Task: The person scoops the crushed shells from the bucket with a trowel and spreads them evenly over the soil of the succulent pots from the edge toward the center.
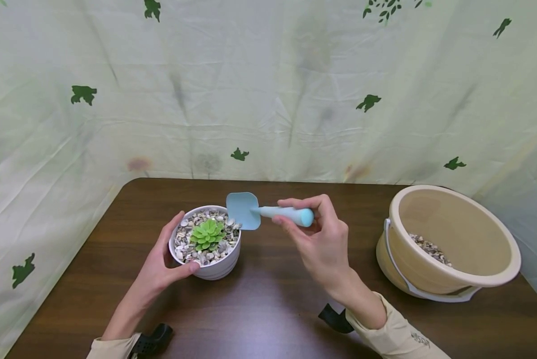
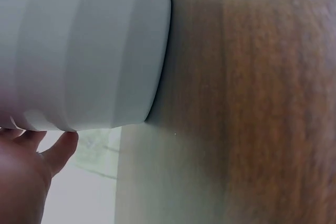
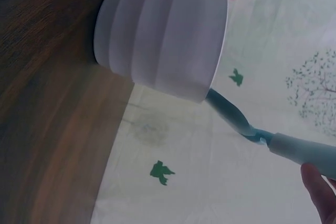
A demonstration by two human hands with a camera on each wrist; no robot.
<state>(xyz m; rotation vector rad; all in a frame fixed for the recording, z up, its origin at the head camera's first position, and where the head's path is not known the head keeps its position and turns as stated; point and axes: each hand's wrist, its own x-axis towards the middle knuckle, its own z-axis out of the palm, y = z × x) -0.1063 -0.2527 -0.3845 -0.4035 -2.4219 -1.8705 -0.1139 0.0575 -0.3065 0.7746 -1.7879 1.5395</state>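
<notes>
A white ribbed flower pot (image 1: 219, 271) stands on the table with a green succulent (image 1: 208, 234) amid small shells and pebbles (image 1: 192, 252). My left hand (image 1: 160, 264) holds the pot from the left, thumb on the near rim and fingers along the far left side. My right hand (image 1: 324, 239) pinches the handle of a light blue toy-like trowel (image 1: 243, 211) between thumb and fingers. The trowel's blade is tilted at the pot's right rim, as the right wrist view also shows. In the left wrist view the pot's base (image 2: 142, 51) sits flat on the wood.
At the right stands a beige bucket (image 1: 394, 264) with a white handle and some shells or pebbles (image 1: 432, 249) inside. A pale curtain (image 1: 268, 89) with green leaf-like prints hangs behind the dark brown wooden table (image 1: 268, 319).
</notes>
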